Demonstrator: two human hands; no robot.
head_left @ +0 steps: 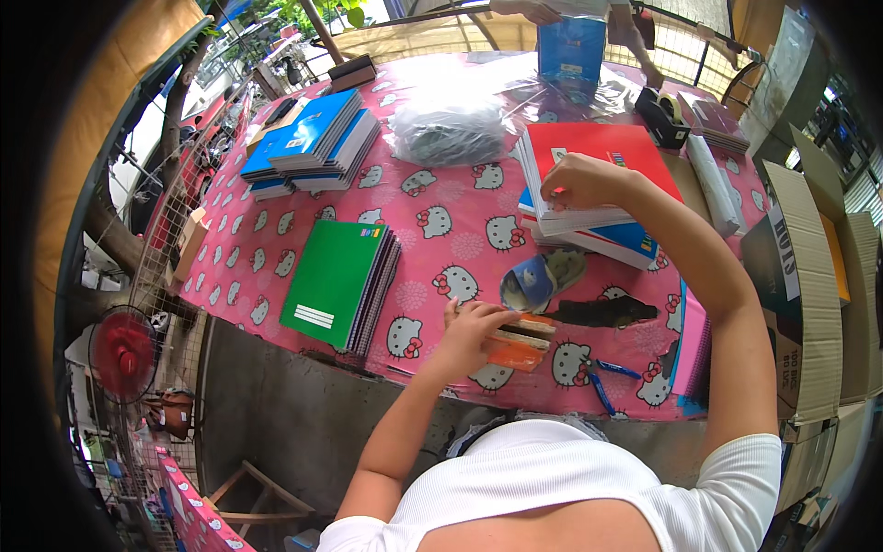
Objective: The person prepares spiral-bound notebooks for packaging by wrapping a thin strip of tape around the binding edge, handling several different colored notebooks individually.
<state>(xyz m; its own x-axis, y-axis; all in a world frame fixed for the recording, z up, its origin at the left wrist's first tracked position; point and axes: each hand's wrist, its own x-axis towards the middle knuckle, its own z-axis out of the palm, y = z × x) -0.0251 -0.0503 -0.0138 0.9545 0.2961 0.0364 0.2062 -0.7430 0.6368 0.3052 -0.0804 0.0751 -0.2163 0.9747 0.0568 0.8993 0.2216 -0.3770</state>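
My left hand is closed over the end of a small orange and tan block-like bundle at the near table edge; its exact kind is unclear. Over the near left corner of a stack of red notebooks, my right hand has its fingers curled in a pinch. What those fingertips hold, if anything, is hidden. Blue-covered notebooks lie beneath the red ones. Between my hands are a blue and grey round-ended item and a dark flat strip. Blue pens lie near the front edge.
Stacks of green notebooks and blue notebooks stand on the left. Clear plastic bags lie mid-table. A black tape dispenser is at the back right, near cardboard boxes. Across the table, another person's hands are near an upright blue notebook.
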